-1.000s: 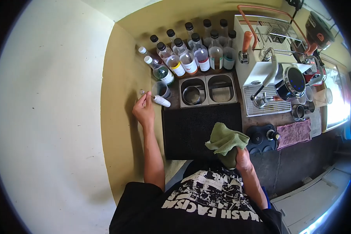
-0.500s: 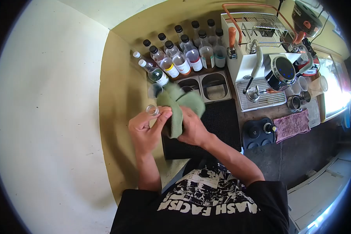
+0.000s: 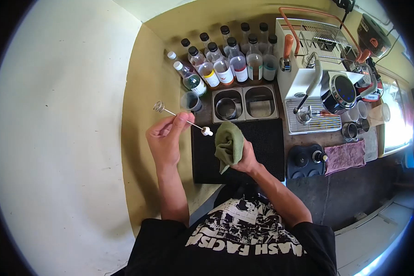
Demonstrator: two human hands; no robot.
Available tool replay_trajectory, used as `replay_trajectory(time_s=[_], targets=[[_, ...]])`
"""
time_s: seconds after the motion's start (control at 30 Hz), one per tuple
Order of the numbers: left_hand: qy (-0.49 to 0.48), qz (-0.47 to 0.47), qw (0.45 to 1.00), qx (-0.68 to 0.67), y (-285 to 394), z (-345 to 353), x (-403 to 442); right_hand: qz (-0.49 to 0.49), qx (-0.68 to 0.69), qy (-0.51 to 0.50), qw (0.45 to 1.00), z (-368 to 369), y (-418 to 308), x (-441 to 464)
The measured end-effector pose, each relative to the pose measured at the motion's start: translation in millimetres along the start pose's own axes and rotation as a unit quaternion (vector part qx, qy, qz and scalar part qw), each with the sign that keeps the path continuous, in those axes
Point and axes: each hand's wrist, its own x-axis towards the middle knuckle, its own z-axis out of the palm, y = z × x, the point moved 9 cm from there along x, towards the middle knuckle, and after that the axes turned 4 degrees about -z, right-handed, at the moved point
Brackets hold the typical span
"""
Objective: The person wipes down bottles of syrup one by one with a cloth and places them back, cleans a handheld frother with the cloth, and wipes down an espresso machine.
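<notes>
My left hand (image 3: 167, 138) pinches a frother whisk (image 3: 197, 126) by its thin metal rod between thumb and fingertips. Its wire coil points up and to the left, while a small white fitting sits at the lower right end. A bunched green cloth (image 3: 228, 143) is gripped in my right hand (image 3: 248, 158), just to the right of the white fitting and apart from it. Part of the right hand's fingers is hidden behind the cloth. Beneath both hands lies a black rubber mat (image 3: 267, 147).
Beyond the mat are two metal bins (image 3: 261, 95), one holding a round metal cup (image 3: 226, 108). A clear plastic cup (image 3: 191, 101) and several bottles (image 3: 223, 69) stand behind. At right are an espresso machine (image 3: 313, 115), a black tamping tray (image 3: 303, 168) and a pink cloth (image 3: 345, 156).
The green cloth was against my left hand and covered part of the whisk. Now my hands are apart, the cloth is farther right, and the whisk's rod and white end show.
</notes>
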Motion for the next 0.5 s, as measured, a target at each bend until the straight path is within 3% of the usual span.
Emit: replay_trajectory(time_s=[0.17, 0.3, 0.37, 0.43, 0.5], targets=[[0.009, -0.053, 0.996, -0.075, -26.0, -4.0, -10.3, -0.049, -0.016, 0.023, 0.998, -8.5, -9.3, -4.9], [0.023, -0.074, 0.996, -0.042, -56.5, -12.5, -20.9, -0.05, -0.108, 0.013, 0.993, -2.2, 28.9, -15.3], [0.03, -0.088, 0.995, -0.044, -85.5, -19.4, -27.4, -0.114, -0.168, -0.002, 0.979, 6.5, 49.7, -22.3], [0.017, -0.068, 0.996, 0.05, -127.1, -40.6, -37.4, -0.156, -0.223, 0.011, 0.962, 8.1, 46.9, -28.9], [0.013, -0.094, 0.987, 0.131, -154.9, -51.8, -52.6, -0.05, -0.155, 0.035, 0.986, 5.4, 74.1, -31.6]])
